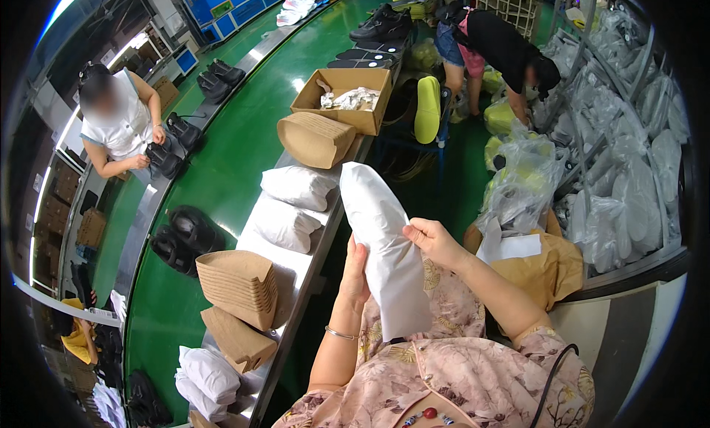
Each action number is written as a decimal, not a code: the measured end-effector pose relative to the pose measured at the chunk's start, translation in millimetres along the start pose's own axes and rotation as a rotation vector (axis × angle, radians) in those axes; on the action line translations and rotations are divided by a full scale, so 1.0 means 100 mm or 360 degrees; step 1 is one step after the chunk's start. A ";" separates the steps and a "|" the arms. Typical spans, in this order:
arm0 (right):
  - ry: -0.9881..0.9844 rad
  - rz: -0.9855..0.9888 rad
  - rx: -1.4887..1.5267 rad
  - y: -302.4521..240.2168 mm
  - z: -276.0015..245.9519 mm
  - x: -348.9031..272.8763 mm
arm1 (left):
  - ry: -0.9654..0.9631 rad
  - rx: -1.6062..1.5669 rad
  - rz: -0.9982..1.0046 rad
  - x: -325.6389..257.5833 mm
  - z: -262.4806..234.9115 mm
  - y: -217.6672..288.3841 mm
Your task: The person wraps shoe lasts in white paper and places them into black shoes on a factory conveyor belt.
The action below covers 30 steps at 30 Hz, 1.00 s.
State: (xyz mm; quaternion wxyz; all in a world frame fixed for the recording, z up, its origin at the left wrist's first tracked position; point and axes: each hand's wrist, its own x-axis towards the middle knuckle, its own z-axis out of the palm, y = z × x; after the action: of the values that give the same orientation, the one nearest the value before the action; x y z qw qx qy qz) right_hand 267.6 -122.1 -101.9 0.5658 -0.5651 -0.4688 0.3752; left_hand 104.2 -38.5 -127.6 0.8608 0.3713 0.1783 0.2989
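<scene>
Landmark: green conveyor belt (222, 169).

Far side of belt: seated person's two hands on black shoe (163, 160); more black pairs along that edge.

Near side, steel bench (296, 261): two stacks of tan cardboard inserts (240, 286), four white wrapped bundles (285, 224) counted.

Past bench edge: left hand (356, 269) flat against one tall white paper-wrapped shoe (384, 243), fingers together; right hand (433, 239) pinching paper edge.

Up belt: open carton (344, 99) with crumpled paper.

Far right of belt: bending person, racks of bagged white pieces (629, 176). Factory floor green.
</scene>
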 end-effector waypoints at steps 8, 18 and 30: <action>0.0431 0.0277 0.0283 0.38 0.03 -0.07 | 0.0018 0.0378 0.0076 -0.02 0.05 -0.07; -0.0035 0.0579 0.1430 0.15 -0.08 -0.18 | 0.0104 -0.0529 -0.0612 -0.16 0.18 0.07; -0.0036 0.0102 0.1217 -0.01 -0.02 -0.10 | 0.0007 -0.0575 -0.0571 -0.16 0.04 0.09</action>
State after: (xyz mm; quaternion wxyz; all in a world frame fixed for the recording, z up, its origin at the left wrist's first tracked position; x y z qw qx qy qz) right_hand 266.4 -132.6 -101.9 0.7186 -0.3234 -0.2832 0.5467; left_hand 90.6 -45.8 -116.6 0.9520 0.1734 0.1870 0.1692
